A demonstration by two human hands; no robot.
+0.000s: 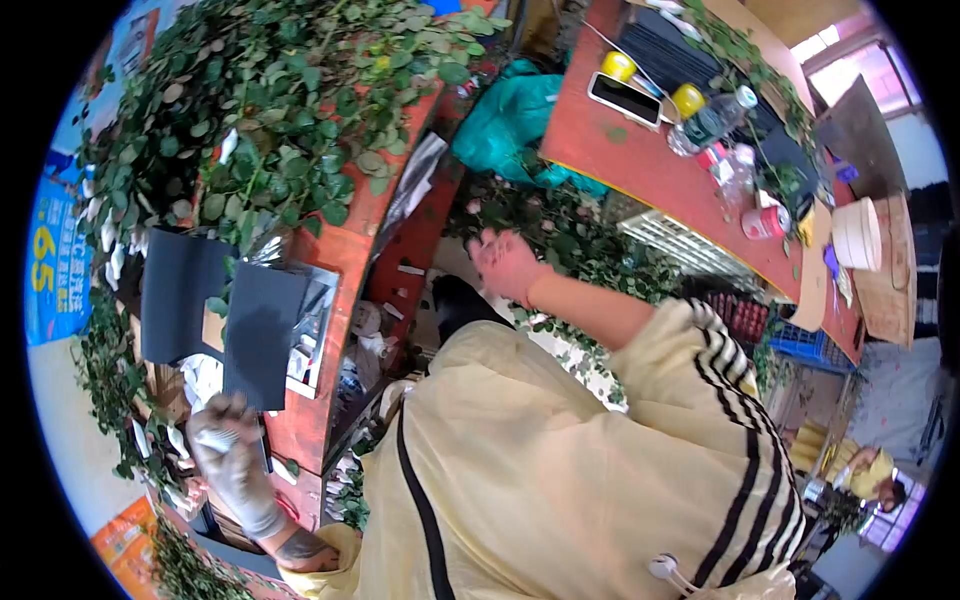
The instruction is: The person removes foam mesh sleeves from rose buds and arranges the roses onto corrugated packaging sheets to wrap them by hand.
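to my left is a table (pixel 345 245), leafy stems (pixel 290 110) heaped over its far part and a panel (pixel 262 335) nearer me, just beyond my left hand (pixel 232 460). to my right is a second table (pixel 690 185), with a phone (pixel 625 98), bottles (pixel 712 122) and a can (pixel 765 222) on it. between the tables, beyond my right hand (pixel 510 265), lies a bag (pixel 510 120); a crate (pixel 690 245) sits below the second table's edge.

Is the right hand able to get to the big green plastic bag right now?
Probably yes. The right hand looks empty, and the green plastic bag is just beyond it. Only some leafy stems seem to lie between.
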